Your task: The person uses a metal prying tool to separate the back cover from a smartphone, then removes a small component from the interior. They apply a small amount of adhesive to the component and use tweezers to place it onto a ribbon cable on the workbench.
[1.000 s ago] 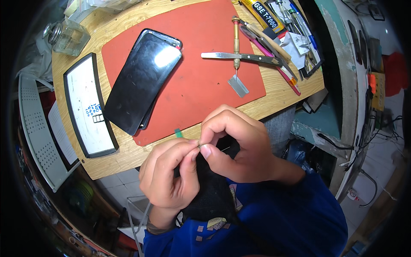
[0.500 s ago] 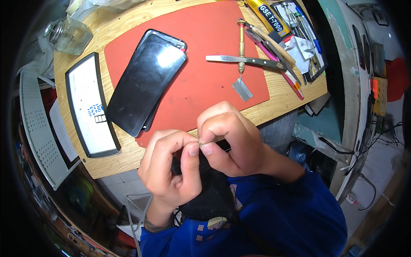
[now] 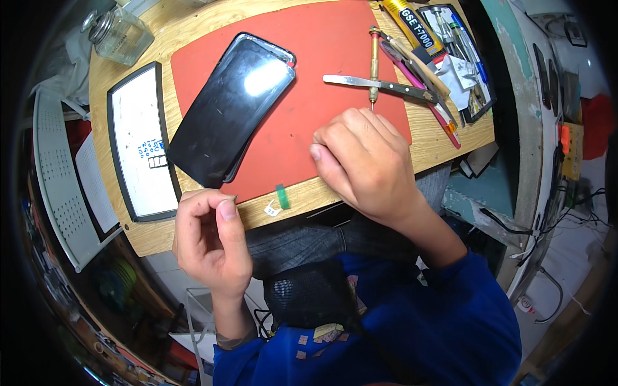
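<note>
The two hands had parted since the earlier frame: the left hand point(image 3: 212, 238) had dropped toward the lower left, while the right hand point(image 3: 367, 161) had moved up over the red mat point(image 3: 302, 151), right of centre. The left thumb and forefinger were pinched nearly together, with a small dark speck point(image 3: 235, 198) at their tips, left of centre in the frame, too small to identify. The right fingers were curled inward with the thumb alongside; whether they had hold of anything could not be told. The right hand lay just below the brass-handled tool point(image 3: 374, 61), which crossed a flat knife point(image 3: 351, 80) at upper right. The black phone point(image 3: 232, 109) lay upper left of centre, above the left hand. Handling so slight a piece well seemed to call for a light, steady pinch, kept clear of the green strip point(image 3: 282, 197).
</note>
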{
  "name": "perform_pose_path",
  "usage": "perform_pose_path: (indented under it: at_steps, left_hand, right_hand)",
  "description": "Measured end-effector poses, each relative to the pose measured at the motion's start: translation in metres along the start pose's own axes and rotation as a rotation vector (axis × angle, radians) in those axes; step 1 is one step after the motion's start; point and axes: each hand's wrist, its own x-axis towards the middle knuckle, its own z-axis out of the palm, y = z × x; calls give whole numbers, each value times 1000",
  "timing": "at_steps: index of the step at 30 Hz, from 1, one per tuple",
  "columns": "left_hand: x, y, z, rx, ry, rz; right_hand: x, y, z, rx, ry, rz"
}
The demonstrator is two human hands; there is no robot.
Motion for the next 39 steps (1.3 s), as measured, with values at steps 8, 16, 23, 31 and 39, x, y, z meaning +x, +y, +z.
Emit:
perform_pose_path:
  at_steps: [8, 16, 23, 31, 39]
  left_hand:
    - [0, -20, 3, -46, 48, 43]
    - [1, -19, 5, -56, 52, 69]
    - [1, -22, 5, -29, 54, 108]
    - [1, -22, 7, -42, 62, 118]
    - [1, -22, 8, -40, 69, 128]
  right_hand:
    - [2, -2, 0, 132, 15, 52]
    - [1, -5, -8, 200, 78, 225]
    - [2, 2, -19, 139, 111, 260]
    - [-26, -24, -27, 81, 5, 176]
    - [-35, -66, 5, 312, -56, 315]
